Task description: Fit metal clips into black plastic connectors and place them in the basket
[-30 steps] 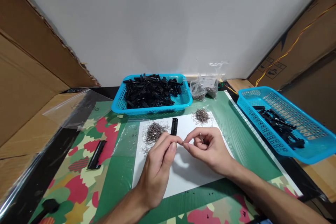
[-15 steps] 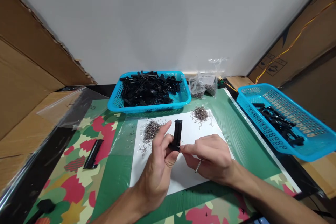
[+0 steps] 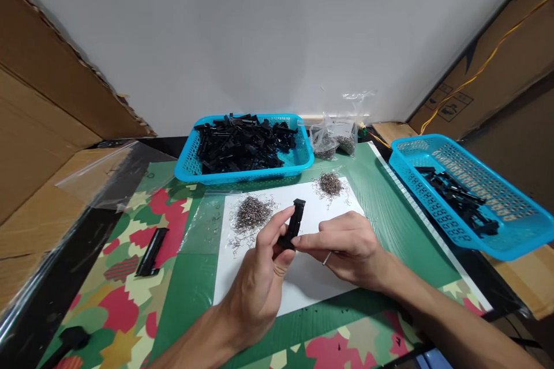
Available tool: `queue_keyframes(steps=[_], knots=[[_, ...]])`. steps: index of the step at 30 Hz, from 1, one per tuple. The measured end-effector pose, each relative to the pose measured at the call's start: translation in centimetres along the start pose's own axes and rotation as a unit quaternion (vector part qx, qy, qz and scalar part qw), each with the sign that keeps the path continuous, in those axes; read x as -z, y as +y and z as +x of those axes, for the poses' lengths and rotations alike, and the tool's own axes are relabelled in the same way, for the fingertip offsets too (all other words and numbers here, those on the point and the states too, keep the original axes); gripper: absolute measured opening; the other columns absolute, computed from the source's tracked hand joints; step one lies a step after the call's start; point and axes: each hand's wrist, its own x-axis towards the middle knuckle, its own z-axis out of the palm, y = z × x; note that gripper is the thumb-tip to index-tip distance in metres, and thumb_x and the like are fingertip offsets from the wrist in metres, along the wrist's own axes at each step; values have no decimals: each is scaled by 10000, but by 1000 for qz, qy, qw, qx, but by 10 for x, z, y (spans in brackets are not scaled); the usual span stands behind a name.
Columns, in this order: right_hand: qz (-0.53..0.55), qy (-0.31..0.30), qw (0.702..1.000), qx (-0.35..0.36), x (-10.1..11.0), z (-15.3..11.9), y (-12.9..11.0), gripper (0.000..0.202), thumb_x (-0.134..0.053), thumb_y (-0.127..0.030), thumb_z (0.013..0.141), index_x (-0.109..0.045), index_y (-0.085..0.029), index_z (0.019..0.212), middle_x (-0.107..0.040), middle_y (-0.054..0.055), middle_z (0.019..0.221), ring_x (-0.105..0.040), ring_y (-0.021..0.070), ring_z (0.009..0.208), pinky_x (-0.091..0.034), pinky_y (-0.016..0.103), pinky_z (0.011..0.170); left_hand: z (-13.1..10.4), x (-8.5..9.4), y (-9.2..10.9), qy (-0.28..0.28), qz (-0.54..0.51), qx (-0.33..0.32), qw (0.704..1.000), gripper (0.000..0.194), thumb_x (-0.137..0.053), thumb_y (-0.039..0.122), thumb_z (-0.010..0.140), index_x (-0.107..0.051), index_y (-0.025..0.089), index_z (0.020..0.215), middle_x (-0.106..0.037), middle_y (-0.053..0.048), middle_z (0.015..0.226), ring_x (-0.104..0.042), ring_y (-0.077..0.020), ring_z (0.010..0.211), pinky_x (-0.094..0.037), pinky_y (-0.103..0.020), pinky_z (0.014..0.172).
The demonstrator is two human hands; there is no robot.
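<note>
My left hand is closed around the lower end of a long black plastic part. That part stands nearly upright, leaning a little to the right, with a wider foot at the bottom. My right hand presses its index fingertip against the part just above the foot. Under its curled fingers a thin silvery metal rod sticks out; the rest of the rod is hidden. Whatever lies beneath the fingertip is hidden too. Behind the hands, piles of small bent wire pieces and similar wire pieces lie on a white sheet.
A blue basket heaped with black parts stands at the back, another blue basket at right. Clear bags of small metal pieces lean against the wall. One black part and a black-headed tool lie at left.
My right index fingertip has pressed onto the black part, covering a small metallic glint seen there before. The part has tilted slightly to the right. The view has shifted a little.
</note>
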Motion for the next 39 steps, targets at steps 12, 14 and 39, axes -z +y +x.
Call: queue_keyframes(steps=[12, 14, 39], knots=[[67, 3, 997, -49, 4, 5, 6, 80, -774, -233, 991, -811, -162, 981, -785, 16, 725, -653, 94, 538, -475, 197, 553, 7, 5, 18, -56, -176, 182, 966, 263, -401, 529, 1132, -490, 281, 1129, -462, 16, 859, -447, -141, 722, -416, -257, 652], [62, 3, 997, -40, 3, 5, 8, 97, -717, -181, 1017, -806, -161, 983, -797, 21, 744, -672, 97, 547, -490, 197, 558, 9, 4, 21, -56, -198, 188, 960, 294, -386, 546, 1132, -473, 270, 1084, -389, 41, 811, -380, -119, 655, -367, -239, 603], [94, -79, 972, -200, 33, 10, 12, 260, -512, -255, 1086, -758, -171, 1072, -752, 46, 931, -643, 154, 788, -456, 274, 711, 16, 11, 9, 13, 337, -200, 920, 117, -708, 166, 1010, -747, 161, 1120, -839, -14, 880, -786, -191, 655, -527, -309, 572]])
